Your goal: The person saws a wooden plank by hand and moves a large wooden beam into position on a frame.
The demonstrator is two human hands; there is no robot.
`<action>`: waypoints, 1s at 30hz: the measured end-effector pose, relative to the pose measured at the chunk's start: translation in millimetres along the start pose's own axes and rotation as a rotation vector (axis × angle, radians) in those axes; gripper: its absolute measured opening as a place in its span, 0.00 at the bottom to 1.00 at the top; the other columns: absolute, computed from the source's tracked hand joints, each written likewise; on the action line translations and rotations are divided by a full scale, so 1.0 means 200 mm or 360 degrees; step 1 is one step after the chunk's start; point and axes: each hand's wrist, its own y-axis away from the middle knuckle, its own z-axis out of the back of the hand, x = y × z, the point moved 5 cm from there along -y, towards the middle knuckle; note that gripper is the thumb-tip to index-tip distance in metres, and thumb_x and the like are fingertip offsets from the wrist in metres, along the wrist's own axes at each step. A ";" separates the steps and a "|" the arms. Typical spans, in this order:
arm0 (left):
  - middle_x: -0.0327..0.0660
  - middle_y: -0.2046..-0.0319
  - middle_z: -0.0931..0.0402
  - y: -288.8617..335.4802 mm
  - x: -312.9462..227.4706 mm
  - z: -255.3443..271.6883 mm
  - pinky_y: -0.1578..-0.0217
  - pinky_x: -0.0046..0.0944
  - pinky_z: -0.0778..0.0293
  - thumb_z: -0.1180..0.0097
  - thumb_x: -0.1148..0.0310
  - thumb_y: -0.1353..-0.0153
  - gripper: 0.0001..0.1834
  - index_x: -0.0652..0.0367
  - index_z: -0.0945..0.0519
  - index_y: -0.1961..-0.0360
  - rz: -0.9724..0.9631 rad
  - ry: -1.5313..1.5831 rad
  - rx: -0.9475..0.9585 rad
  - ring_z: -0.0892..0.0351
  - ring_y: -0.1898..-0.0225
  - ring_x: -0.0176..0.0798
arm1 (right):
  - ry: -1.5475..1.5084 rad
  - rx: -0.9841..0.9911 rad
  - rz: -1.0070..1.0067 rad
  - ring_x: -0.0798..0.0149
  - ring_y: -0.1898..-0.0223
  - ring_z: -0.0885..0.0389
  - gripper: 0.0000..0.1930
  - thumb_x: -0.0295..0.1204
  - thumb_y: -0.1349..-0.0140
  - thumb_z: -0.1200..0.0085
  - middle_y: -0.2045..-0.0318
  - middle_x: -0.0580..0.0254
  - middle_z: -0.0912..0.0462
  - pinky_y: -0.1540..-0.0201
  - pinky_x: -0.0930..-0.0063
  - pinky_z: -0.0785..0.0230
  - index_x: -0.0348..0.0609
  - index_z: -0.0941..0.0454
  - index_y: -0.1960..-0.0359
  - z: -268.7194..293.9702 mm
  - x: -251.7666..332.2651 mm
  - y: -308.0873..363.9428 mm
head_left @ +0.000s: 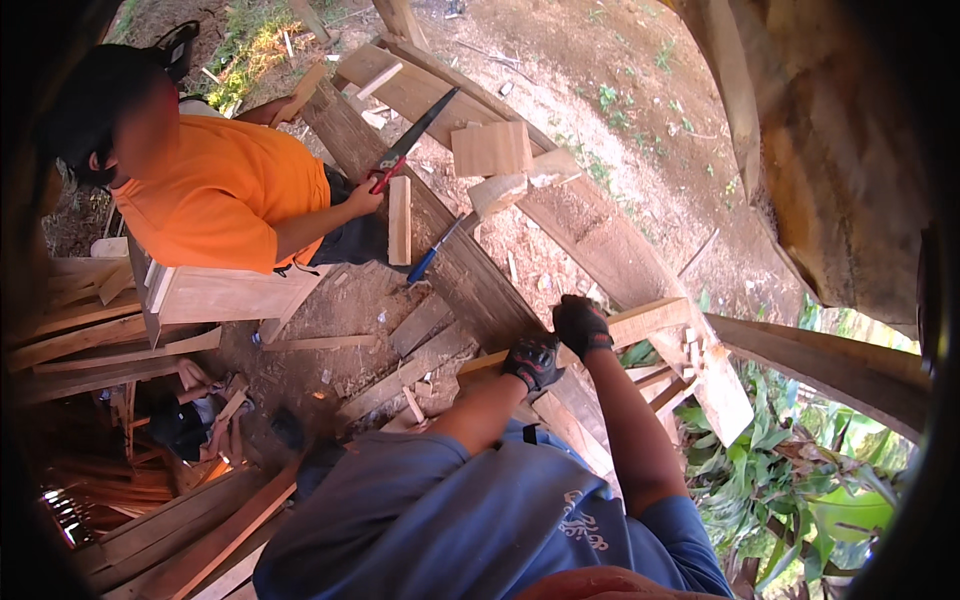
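A pale squared length of wood (648,318) lies crosswise over the long bench planks in front of me. My left hand (533,362), in a dark glove, is wrapped over this wood near its left end. Just right of it and a little farther off, my right hand (582,326), also gloved, is closed in a fist close above the wood. Its fingers face away, so whatever it grips is hidden. Beyond my left hand, a blue-handled tool with a narrow metal blade (424,266) rests on the dark near plank (470,285).
A person in an orange shirt (215,190) sits at the left, holding a red-handled handsaw (420,130). Wood blocks (492,150) sit on the far plank (600,235). Stacked boards (90,340) lie left; offcuts litter the ground. Leafy plants (770,500) and a slanting beam (820,370) are right.
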 end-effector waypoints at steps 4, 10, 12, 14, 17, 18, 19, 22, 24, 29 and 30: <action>0.51 0.49 0.12 0.00 0.00 0.06 0.44 0.55 0.20 0.32 0.45 0.40 0.32 0.56 0.20 0.42 0.0033 0.0090 0.0056 0.11 0.47 0.55 | -0.0305 -0.0153 0.0089 0.39 0.47 0.12 0.18 0.37 0.26 0.47 0.52 0.43 0.09 0.44 0.50 0.19 0.44 0.14 0.42 0.21 0.06 0.29; 0.51 0.52 0.11 -0.02 0.03 -0.03 0.45 0.55 0.19 0.31 0.44 0.41 0.31 0.56 0.19 0.45 0.0016 0.0051 -0.0062 0.11 0.49 0.55 | 0.0162 -0.0272 0.0487 0.44 0.45 0.11 0.18 0.29 0.24 0.46 0.43 0.45 0.12 0.44 0.57 0.18 0.40 0.16 0.37 0.57 0.04 0.89; 0.52 0.54 0.11 -0.02 0.02 -0.03 0.46 0.56 0.19 0.31 0.44 0.41 0.30 0.56 0.18 0.48 0.0015 0.0040 -0.0053 0.10 0.49 0.55 | 0.0005 -0.0278 0.0455 0.44 0.45 0.11 0.19 0.26 0.26 0.44 0.43 0.45 0.12 0.45 0.58 0.17 0.38 0.17 0.35 0.73 0.07 1.14; 0.52 0.55 0.11 -0.02 0.01 -0.02 0.47 0.55 0.19 0.31 0.43 0.41 0.30 0.55 0.18 0.49 -0.0003 -0.0004 -0.0109 0.10 0.50 0.55 | -0.0404 -0.0226 0.0029 0.44 0.46 0.10 0.21 0.25 0.27 0.44 0.44 0.45 0.11 0.46 0.58 0.17 0.39 0.18 0.34 0.77 0.03 1.39; 0.51 0.56 0.11 0.00 -0.01 0.01 0.49 0.55 0.18 0.32 0.42 0.40 0.29 0.54 0.19 0.50 -0.0026 -0.0050 -0.0164 0.10 0.52 0.55 | -0.0717 -0.0257 -0.0279 0.45 0.47 0.09 0.21 0.24 0.27 0.45 0.45 0.45 0.11 0.47 0.59 0.17 0.41 0.18 0.33 0.78 -0.02 1.65; 0.50 0.57 0.11 0.00 -0.02 0.01 0.49 0.55 0.18 0.32 0.42 0.40 0.28 0.54 0.18 0.50 -0.0020 -0.0060 -0.0156 0.10 0.53 0.55 | -0.0691 -0.0254 -0.0301 0.46 0.47 0.09 0.21 0.24 0.26 0.45 0.44 0.45 0.11 0.48 0.60 0.17 0.41 0.18 0.33 0.80 0.01 1.68; 0.50 0.57 0.11 0.00 -0.02 0.02 0.50 0.55 0.18 0.32 0.42 0.40 0.28 0.54 0.18 0.51 -0.0007 -0.0071 -0.0152 0.10 0.53 0.54 | -0.0666 -0.0245 -0.0320 0.47 0.47 0.09 0.20 0.25 0.25 0.46 0.44 0.45 0.11 0.48 0.61 0.17 0.41 0.18 0.33 0.82 0.05 1.71; 0.49 0.58 0.11 0.00 -0.02 0.06 0.50 0.55 0.18 0.32 0.43 0.40 0.28 0.54 0.18 0.51 0.0030 -0.0058 -0.0148 0.10 0.53 0.54 | -0.0472 -0.0405 -0.0143 0.60 0.59 0.11 0.19 0.26 0.24 0.44 0.54 0.49 0.08 0.56 0.63 0.20 0.40 0.17 0.34 0.77 0.08 1.64; 0.49 0.58 0.11 -0.02 -0.01 0.02 0.50 0.55 0.18 0.32 0.43 0.41 0.28 0.54 0.18 0.51 0.0025 -0.0062 -0.0114 0.09 0.53 0.53 | -0.0447 -0.0538 -0.0049 0.66 0.63 0.11 0.19 0.26 0.24 0.43 0.59 0.50 0.06 0.59 0.63 0.21 0.40 0.17 0.34 0.74 0.10 1.59; 0.48 0.57 0.11 -0.02 0.00 0.00 0.50 0.55 0.18 0.32 0.43 0.41 0.29 0.54 0.18 0.49 -0.0015 -0.0103 -0.0172 0.10 0.52 0.52 | -0.0232 -0.0337 -0.0161 0.43 0.53 0.09 0.18 0.25 0.23 0.53 0.48 0.48 0.10 0.56 0.53 0.19 0.45 0.18 0.37 0.59 0.12 1.36; 0.48 0.56 0.11 -0.02 -0.02 0.03 0.50 0.55 0.18 0.32 0.43 0.41 0.29 0.54 0.18 0.49 -0.0011 -0.0104 -0.0138 0.10 0.52 0.52 | -0.0220 -0.0322 -0.0188 0.38 0.52 0.10 0.18 0.24 0.23 0.55 0.46 0.48 0.10 0.57 0.52 0.19 0.47 0.18 0.37 0.58 0.14 1.32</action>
